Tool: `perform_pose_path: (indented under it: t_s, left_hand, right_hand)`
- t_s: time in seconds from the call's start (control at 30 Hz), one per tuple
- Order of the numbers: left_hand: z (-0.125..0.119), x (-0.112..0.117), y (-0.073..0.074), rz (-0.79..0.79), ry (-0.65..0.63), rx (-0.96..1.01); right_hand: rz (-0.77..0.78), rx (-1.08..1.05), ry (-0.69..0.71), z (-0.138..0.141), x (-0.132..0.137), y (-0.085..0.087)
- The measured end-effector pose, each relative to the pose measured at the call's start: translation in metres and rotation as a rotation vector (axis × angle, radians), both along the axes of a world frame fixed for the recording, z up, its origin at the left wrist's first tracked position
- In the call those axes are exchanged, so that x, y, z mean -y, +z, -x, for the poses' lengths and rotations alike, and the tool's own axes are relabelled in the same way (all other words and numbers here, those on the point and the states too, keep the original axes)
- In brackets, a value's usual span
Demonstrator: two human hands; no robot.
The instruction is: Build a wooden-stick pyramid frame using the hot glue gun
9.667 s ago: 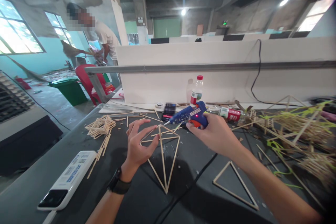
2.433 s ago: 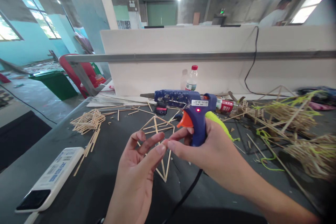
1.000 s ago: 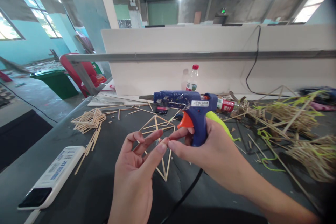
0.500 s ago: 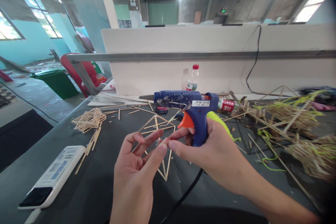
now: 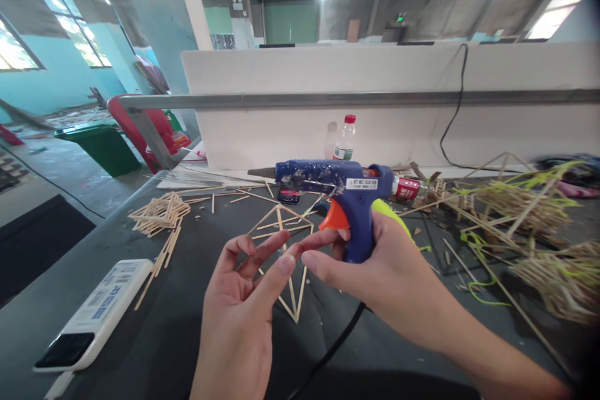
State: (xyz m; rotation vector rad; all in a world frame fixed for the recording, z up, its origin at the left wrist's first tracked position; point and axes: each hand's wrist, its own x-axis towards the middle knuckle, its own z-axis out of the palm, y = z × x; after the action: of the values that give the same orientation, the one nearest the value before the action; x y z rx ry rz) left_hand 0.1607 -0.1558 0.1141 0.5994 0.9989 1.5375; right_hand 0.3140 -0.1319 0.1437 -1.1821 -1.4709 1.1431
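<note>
My right hand (image 5: pixel 396 284) is wrapped around the handle of a blue hot glue gun (image 5: pixel 316 175), its nozzle pointing left and its orange trigger (image 5: pixel 335 217) free of the fingers. Thumb and index finger of my left hand (image 5: pixel 241 306) are pinched together, meeting the outstretched tip of my right index finger. Whatever lies in that pinch, if anything, is too small to make out. The other left fingers are loosely curled. Below both hands, a frame of thin wooden sticks (image 5: pixel 300 300) lies on the dark table, partly covered by the fingers.
At left are a stack of sticks (image 5: pixel 162 212) and a white power bank (image 5: pixel 96 312). Stick bundles with yellow-green string (image 5: pixel 557 275) crowd the right side. Behind the gun stand a bottle (image 5: pixel 345 140) and a pale partition (image 5: pixel 281 131). A black cord (image 5: pixel 328 353) runs toward me.
The glue gun and my right hand have shifted very slightly to the right. My left thumb has moved a little left. The fingertips still meet.
</note>
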Motion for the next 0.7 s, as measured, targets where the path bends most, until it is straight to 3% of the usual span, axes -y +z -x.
perform_pose_path:
  t_s: [0.4, 0.7]
  left_hand:
    - [-0.012, 0.003, 0.003, -0.041, 0.127, -0.071]
    - [-0.012, 0.005, -0.005, -0.141, 0.153, -0.114]
  right_hand:
    - [-0.073, 0.058, -0.075, 0.006, 0.004, 0.002]
    - [-0.039, -0.031, -0.028, 0.007, 0.004, -0.001]
